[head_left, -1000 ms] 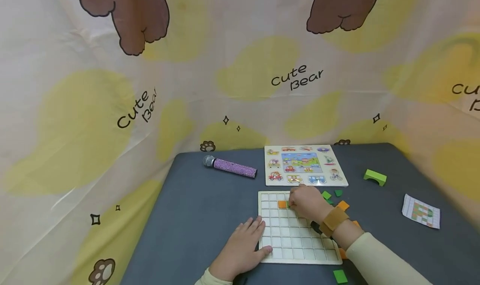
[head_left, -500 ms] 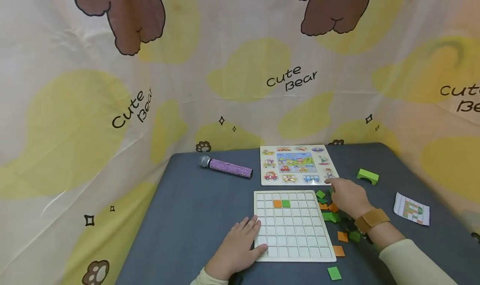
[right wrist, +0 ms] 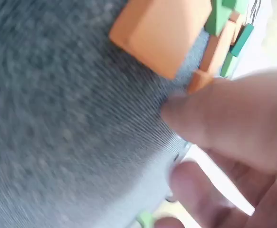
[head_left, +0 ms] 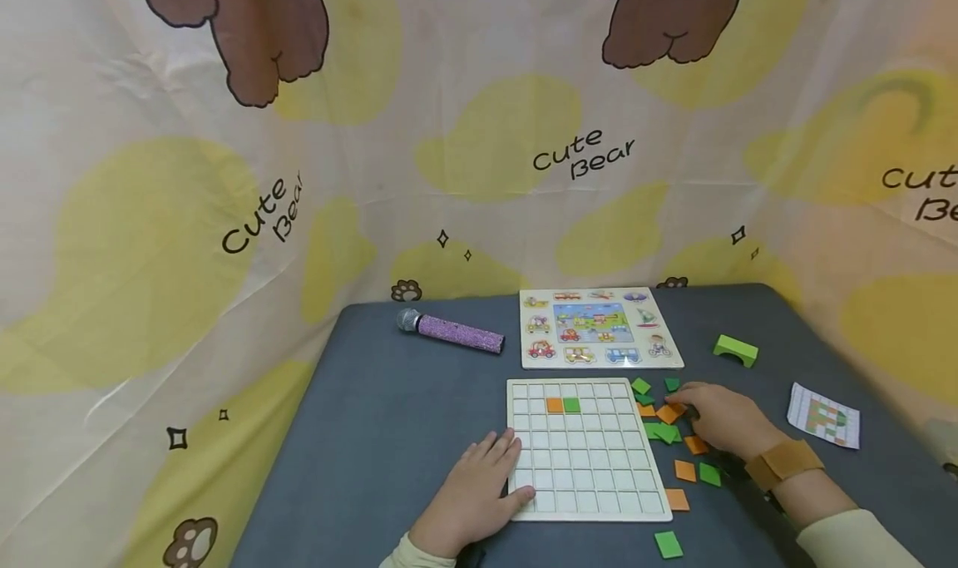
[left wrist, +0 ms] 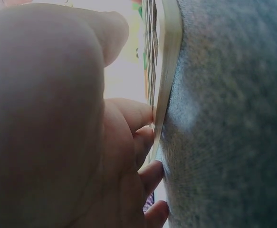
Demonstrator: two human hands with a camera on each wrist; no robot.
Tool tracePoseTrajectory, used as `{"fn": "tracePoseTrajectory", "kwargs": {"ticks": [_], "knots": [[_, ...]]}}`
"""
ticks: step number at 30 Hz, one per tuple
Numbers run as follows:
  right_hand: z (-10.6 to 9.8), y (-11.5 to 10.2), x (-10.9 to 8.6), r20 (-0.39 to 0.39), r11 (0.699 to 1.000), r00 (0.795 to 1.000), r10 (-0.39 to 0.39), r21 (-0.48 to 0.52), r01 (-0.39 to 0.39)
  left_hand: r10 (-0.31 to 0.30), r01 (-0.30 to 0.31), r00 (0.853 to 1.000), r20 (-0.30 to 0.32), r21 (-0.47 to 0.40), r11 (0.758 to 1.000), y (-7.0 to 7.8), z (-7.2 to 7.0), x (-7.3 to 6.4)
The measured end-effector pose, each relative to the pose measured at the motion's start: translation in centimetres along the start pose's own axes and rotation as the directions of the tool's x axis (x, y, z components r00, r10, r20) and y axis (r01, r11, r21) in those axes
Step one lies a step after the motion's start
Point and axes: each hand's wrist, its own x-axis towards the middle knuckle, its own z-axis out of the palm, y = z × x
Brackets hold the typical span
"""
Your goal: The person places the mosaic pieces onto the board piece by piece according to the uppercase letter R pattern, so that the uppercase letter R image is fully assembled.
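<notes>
My left hand (head_left: 473,495) lies with fingers spread at the left edge of a white grid board (head_left: 584,460), the thumb over its lower left corner. In the left wrist view its fingertips (left wrist: 152,173) rest along the board's wooden edge. One orange tile (head_left: 555,405) and one green tile (head_left: 572,405) sit side by side in the board's second row. My right hand (head_left: 724,420) is over the loose tiles right of the board, fingertips at an orange tile (head_left: 669,414). In the right wrist view, its thumb and fingers are apart, close to the orange pieces (right wrist: 162,35).
Several green and orange tiles (head_left: 684,470) lie along the board's right side. Behind stand a picture puzzle board (head_left: 535,360) and a purple glitter microphone (head_left: 458,333). A green arch block (head_left: 737,350) and a pattern card (head_left: 823,417) lie at right.
My right hand has left the green tile in the grid, moved right off the board, then come down and back over the loose tiles. My left hand has stayed at the board's edge.
</notes>
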Motion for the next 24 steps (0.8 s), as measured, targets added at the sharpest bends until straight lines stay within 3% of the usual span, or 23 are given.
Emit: {"fn": "tracePoseTrajectory", "kwargs": {"ticks": [3,6,11,17,24], "knots": [[-0.2,-0.2,0.0,-0.027,0.998,0.999,-0.039,-0.053,0.038,0.011,-0.011,1.000,-0.016,0.005,1.000,0.0,-0.1,-0.1],[-0.6,-0.7,0.2,-0.060,0.996,0.998,-0.026,-0.085,0.021,0.009,-0.009,1.000,-0.013,0.001,1.000,0.2,-0.4,-0.2],[-0.6,-4.1,1.7,-0.027,1.000,1.000,-0.005,-0.001,0.005,-0.004,0.004,1.000,0.001,-0.001,1.000,0.5,-0.5,-0.3],[1.3,-8.6,4.9,0.007,0.994,0.995,-0.104,0.032,0.103,0.006,-0.006,1.000,-0.022,-0.001,1.000,-0.1,0.2,-0.1],[2.6,-10.8,6.6,-0.025,0.977,0.977,-0.211,-0.020,0.210,0.006,-0.006,1.000,-0.024,0.007,1.000,-0.3,0.6,0.1]]}}
